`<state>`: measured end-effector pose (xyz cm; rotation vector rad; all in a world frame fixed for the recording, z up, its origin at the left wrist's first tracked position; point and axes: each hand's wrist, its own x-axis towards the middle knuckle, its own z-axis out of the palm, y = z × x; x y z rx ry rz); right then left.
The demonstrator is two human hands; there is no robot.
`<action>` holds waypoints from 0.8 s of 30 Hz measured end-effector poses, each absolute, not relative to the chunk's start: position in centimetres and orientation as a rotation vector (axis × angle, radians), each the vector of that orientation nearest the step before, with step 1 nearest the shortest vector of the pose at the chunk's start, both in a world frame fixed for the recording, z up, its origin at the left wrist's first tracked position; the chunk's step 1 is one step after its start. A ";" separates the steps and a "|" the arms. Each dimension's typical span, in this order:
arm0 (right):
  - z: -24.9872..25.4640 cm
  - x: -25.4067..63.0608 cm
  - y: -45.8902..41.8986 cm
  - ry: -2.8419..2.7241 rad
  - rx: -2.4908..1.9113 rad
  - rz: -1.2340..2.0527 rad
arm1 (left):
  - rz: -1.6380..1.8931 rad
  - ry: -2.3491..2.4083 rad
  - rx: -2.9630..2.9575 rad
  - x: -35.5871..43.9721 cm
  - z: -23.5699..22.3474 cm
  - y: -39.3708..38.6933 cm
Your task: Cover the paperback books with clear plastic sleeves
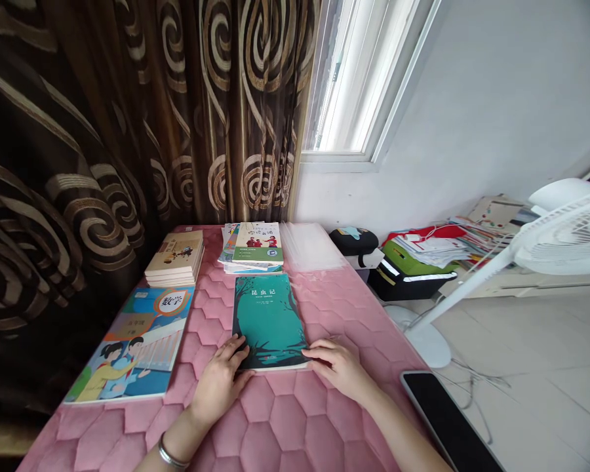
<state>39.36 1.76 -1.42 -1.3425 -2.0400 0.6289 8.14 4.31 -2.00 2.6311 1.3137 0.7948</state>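
A teal paperback book [268, 321] with dark plant shapes round its cover lies flat on the pink quilted surface [295, 419]. At its lower left corner is my left hand [221, 377], fingers bent over the edge and thumb along the bottom. My right hand [339, 368] holds the lower right corner, with its fingertips on the cover's edge. Left of the book lies a blue maths textbook [137, 341] with drawn children. Beyond it sits a stack of tan books [174, 255]. A pile of thin books [255, 246] stands just behind the teal book.
Clear plastic sheets [312, 246] lie at the far right corner. A black device with a dark screen [447, 419] rests along the right edge. On the floor beyond stand a white fan [472, 282], a black and green box [408, 272] and heaped papers. A patterned curtain [216, 118] hangs behind.
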 end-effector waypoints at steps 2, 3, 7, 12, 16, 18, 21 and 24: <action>-1.2 39.4 1.9 -2.043 -1.323 0.643 | 0.789 1.313 2.628 8.1 -2.0 4.3; -1.0 39.5 1.9 -2.040 -1.317 0.656 | 0.785 1.313 2.627 8.1 -2.0 4.3; -0.1 39.1 2.0 -1.960 -1.333 0.723 | 0.785 1.311 2.623 8.1 -1.7 4.2; -0.2 38.0 1.7 -1.814 -1.457 0.761 | 0.837 1.273 2.565 8.2 -1.5 3.7; -0.9 38.4 1.7 -1.796 -1.458 0.874 | 0.950 1.397 2.263 8.7 -1.6 4.4; -1.0 38.8 2.5 -1.789 -1.464 0.937 | 0.955 1.497 1.964 9.2 -1.3 6.1; -0.7 38.3 4.5 -1.745 -1.563 0.902 | 0.889 1.614 1.514 9.7 -0.3 9.8; -0.1 36.5 6.8 -1.756 -1.789 0.721 | 0.830 1.620 1.344 9.7 0.9 13.3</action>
